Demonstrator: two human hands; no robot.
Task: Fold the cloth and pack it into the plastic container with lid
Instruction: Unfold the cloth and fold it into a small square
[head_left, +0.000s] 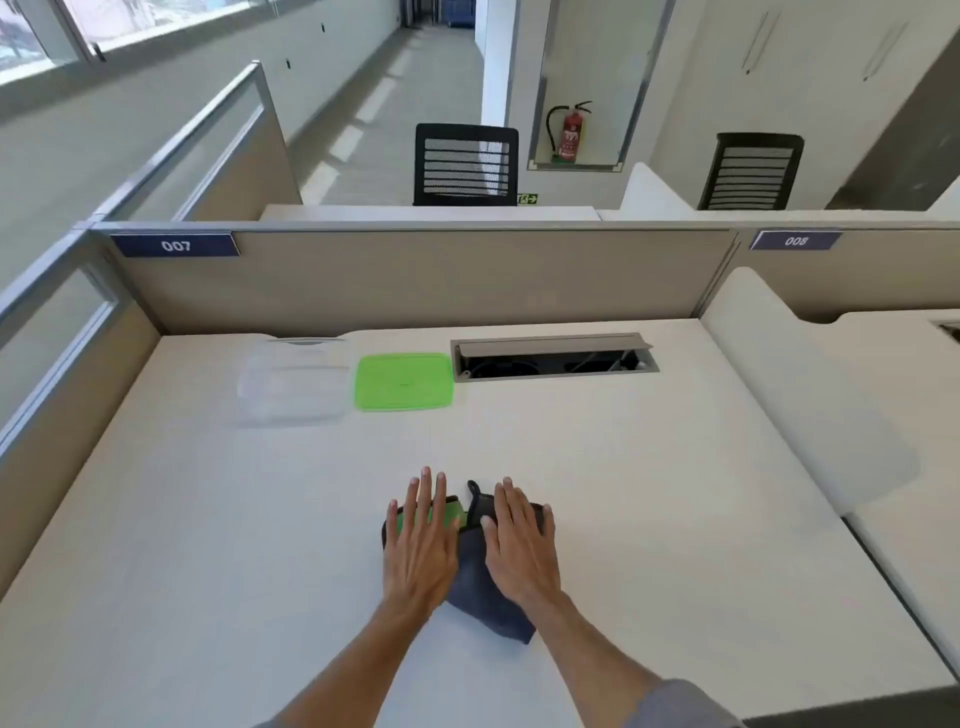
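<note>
While both hands lie flat and open on the cloth, left hand and right hand side by side, pressing should run outward to set creases. Cloth sits near desk front; box and lid wait well beyond, uncovered.

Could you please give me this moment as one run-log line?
left hand: flat on cloth | right hand: flat on cloth | container: open | lid: beside it
</note>
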